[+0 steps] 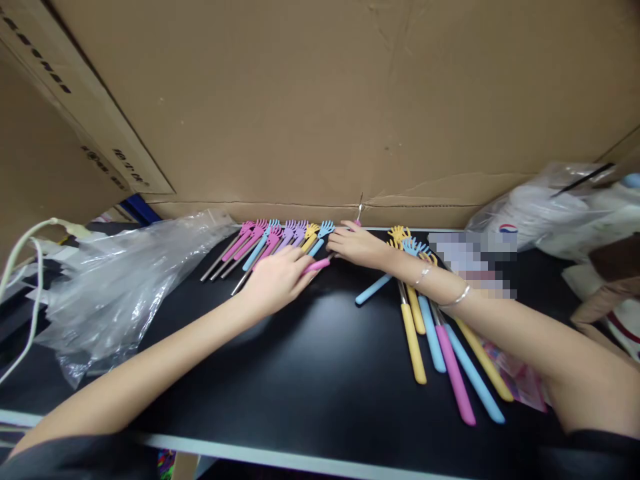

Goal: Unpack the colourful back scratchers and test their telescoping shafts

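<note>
My left hand (277, 277) is closed around a pink handle (317, 265), whose end sticks out past my fingers. My right hand (360, 247) is closed just ahead of it, on the thin rod at that handle's end; a bit of pink and a thin metal tip (361, 208) show beyond its fingers. It looks like one back scratcher, though its head is mostly hidden. Left of my right hand lies a row of shortened back scratchers with purple (300, 231), blue (326, 230), yellow and pink claw heads. Under my right forearm, several extended ones lie fanned out, including a yellow handle (414, 347) and a pink handle (454, 377).
Clear plastic bags (125, 273) are piled on the left of the black table (300, 387), near a white cable (35, 293). A large cardboard box (320, 100) stands along the back. At the right are a wrapped white item (525, 207) and a pink packet (520, 377).
</note>
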Demonstrator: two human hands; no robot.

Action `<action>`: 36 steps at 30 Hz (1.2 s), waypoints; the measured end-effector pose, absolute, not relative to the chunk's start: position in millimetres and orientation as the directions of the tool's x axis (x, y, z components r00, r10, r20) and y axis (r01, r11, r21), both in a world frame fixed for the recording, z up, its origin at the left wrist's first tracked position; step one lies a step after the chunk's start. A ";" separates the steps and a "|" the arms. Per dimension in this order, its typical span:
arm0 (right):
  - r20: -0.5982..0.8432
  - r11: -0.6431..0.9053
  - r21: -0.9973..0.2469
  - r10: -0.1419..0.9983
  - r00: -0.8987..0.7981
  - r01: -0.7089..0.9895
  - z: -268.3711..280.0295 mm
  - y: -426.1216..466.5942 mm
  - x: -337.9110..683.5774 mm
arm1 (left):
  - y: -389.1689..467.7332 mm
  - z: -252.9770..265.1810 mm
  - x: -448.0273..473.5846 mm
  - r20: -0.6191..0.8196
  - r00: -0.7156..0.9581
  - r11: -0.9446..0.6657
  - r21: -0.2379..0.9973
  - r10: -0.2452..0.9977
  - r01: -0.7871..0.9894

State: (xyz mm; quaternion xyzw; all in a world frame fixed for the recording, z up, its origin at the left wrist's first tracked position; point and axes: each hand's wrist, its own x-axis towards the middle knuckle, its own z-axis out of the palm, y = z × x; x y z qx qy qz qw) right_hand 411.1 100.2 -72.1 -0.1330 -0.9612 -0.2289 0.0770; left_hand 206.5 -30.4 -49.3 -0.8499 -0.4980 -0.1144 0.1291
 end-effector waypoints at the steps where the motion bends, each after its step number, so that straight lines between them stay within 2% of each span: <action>1: 0.226 0.866 0.403 0.219 -0.949 0.296 -73.4 101.9 406.8 | -22.6 -51.4 214.6 0.322 0.493 -0.485 -0.111 0.808 0.867; 4: 0.273 0.860 0.371 0.259 -0.926 0.350 -66.5 102.1 410.1 | -0.7 -57.7 234.3 0.300 0.482 -0.465 -0.132 0.823 0.876; 7: 0.290 0.854 0.299 0.344 -0.893 0.426 -51.0 94.9 433.4 | 19.2 -63.6 248.0 0.263 0.467 -0.442 -0.152 0.844 0.884; 11: 0.180 0.846 0.187 0.470 -0.864 0.499 -35.7 76.3 479.3 | 42.7 -68.4 254.6 0.224 0.498 -0.473 -0.157 0.838 0.867; 14: 0.116 0.813 0.200 0.535 -0.837 0.547 -34.7 59.9 507.3 | 51.8 -68.3 255.1 0.233 0.512 -0.488 -0.156 0.827 0.859; 19: 0.104 0.820 0.269 0.498 -0.861 0.506 -46.3 44.1 517.1 | 37.7 -65.6 268.3 0.260 0.593 -0.581 -0.128 0.762 0.804; 24: 0.111 0.841 0.395 0.355 -0.928 0.369 -46.4 49.5 504.5 | 6.0 -61.7 284.6 0.277 0.660 -0.674 -0.054 0.699 0.737; 27: 0.162 0.830 0.428 0.319 -0.934 0.358 -31.5 50.4 505.0 | -11.4 -52.7 280.8 0.202 0.627 -0.652 0.098 0.753 0.752; 31: 0.271 0.774 0.432 0.378 -0.885 0.463 -12.6 39.6 505.5 | -25.6 -36.7 262.1 0.032 0.550 -0.542 0.230 0.834 0.808; 34: 0.325 0.777 0.392 0.384 -0.864 0.493 -14.2 23.1 491.5 | -30.0 -30.7 253.4 0.018 0.505 -0.495 0.229 0.863 0.838; 36: 0.335 0.804 0.343 0.378 -0.863 0.485 -20.6 8.5 475.6 | -34.6 -29.4 255.5 0.050 0.487 -0.488 0.152 0.872 0.859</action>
